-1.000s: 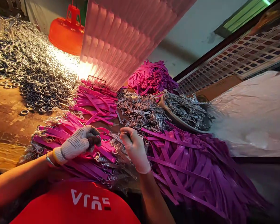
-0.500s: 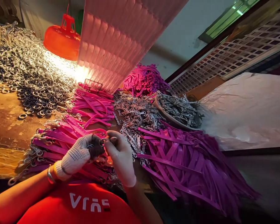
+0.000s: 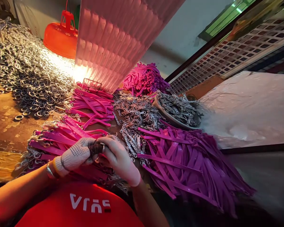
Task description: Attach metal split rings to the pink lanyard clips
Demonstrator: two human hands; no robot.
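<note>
My left hand [image 3: 77, 153], in a dotted knit glove with dark fingertips, is closed and pinches a small metal ring [image 3: 101, 148]. My right hand [image 3: 119, 157], in a thin pale glove, is closed too and meets the left at that ring, fingers curled over it. Both hands hover above a stack of pink straps with metal rings [image 3: 56, 138] on the worn wooden bench [image 3: 4, 126]. Just right of my hands lie loose metal clips [image 3: 137, 116] and a big spread of purple straps [image 3: 186, 157].
A large heap of metal rings [image 3: 21, 72] covers the bench's far left under an orange lamp [image 3: 59, 34]. A bowl of metal clips [image 3: 180, 108], more pink straps [image 3: 92, 104], a purple bundle [image 3: 144, 78] and a pale plastic sheet [image 3: 248, 107] lie behind.
My right hand came back from the clip pile to meet the left; both now work on a small ring close together. The view shifted slightly.
</note>
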